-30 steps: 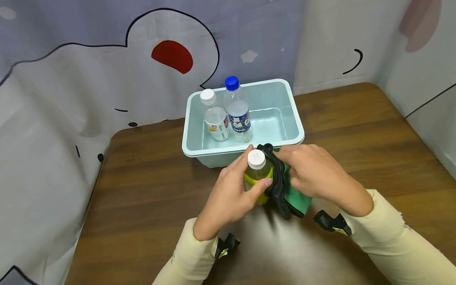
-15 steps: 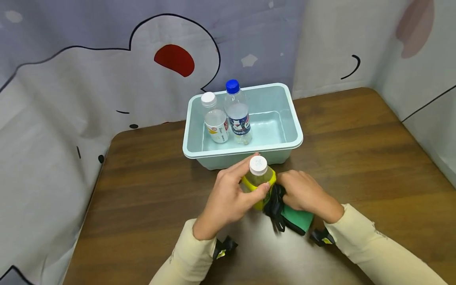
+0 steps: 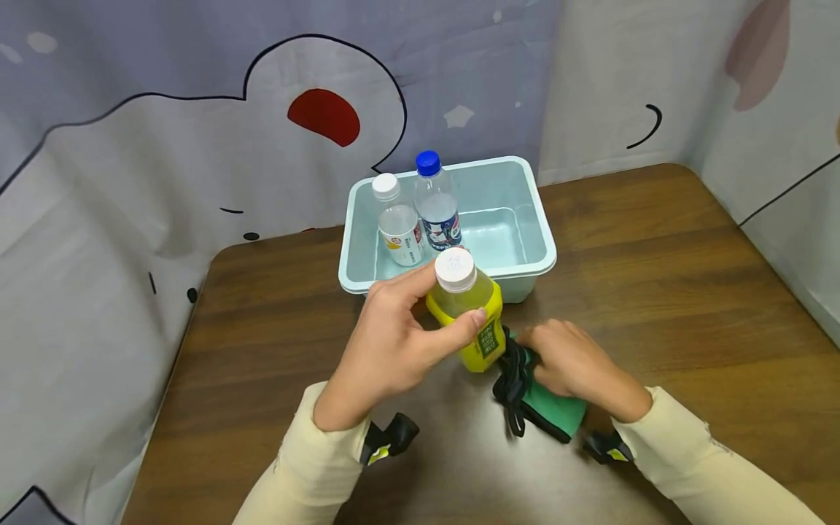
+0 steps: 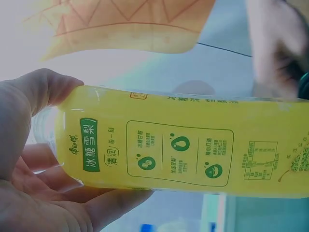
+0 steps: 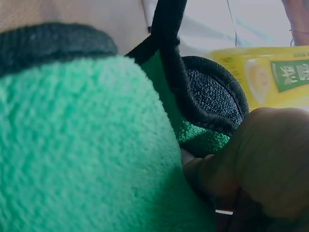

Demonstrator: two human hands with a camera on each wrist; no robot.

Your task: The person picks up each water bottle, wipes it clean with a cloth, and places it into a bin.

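My left hand grips a bottle with a white cap and yellow label round its upper part, thumb in front. The bottle stands in front of the tub, tilted a little. In the left wrist view the bottle's yellow label fills the middle, with green printed marks. Right of the bottle, my right hand holds a folded green fleecy cloth with black edging low over the table. In the right wrist view the green cloth hides part of the fingers, and the thumb lies against its edge.
A pale blue-green tub stands behind the hands. Inside it, a white-capped clear bottle and a blue-capped Pepsi bottle stand at the left. The brown wooden table ends at a printed curtain.
My left hand has raised the yellow-labelled bottle and carried it left, away from the green cloth. My right hand has come lower and nearer to me with the cloth.
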